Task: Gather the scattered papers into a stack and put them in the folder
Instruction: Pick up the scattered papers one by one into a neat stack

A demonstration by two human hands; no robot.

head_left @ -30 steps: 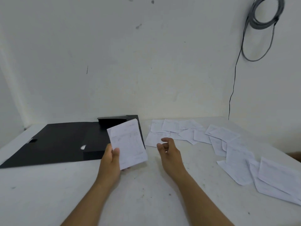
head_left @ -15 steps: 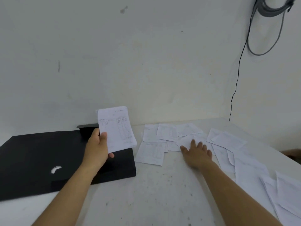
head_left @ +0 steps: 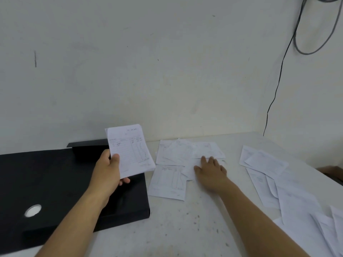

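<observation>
My left hand [head_left: 108, 170] holds a small stack of white papers [head_left: 130, 151] upright above the black folder [head_left: 55, 184], which lies open on the left of the table. My right hand [head_left: 210, 170] lies flat, fingers spread, pressing on a loose sheet [head_left: 189, 172] in the pile of scattered papers [head_left: 178, 151] at the middle of the table. More loose papers [head_left: 265, 164] spread along the right side toward the near edge.
The white table [head_left: 176, 229] meets a white wall at the back. A black cable [head_left: 278, 80] hangs down the wall at the right corner. A dark object [head_left: 332, 172] shows at the right edge.
My right hand has reached forward and settled flat on the papers, drawing one sheet slightly toward me. My left hand with the stack has risen over the folder. The view shifted right.
</observation>
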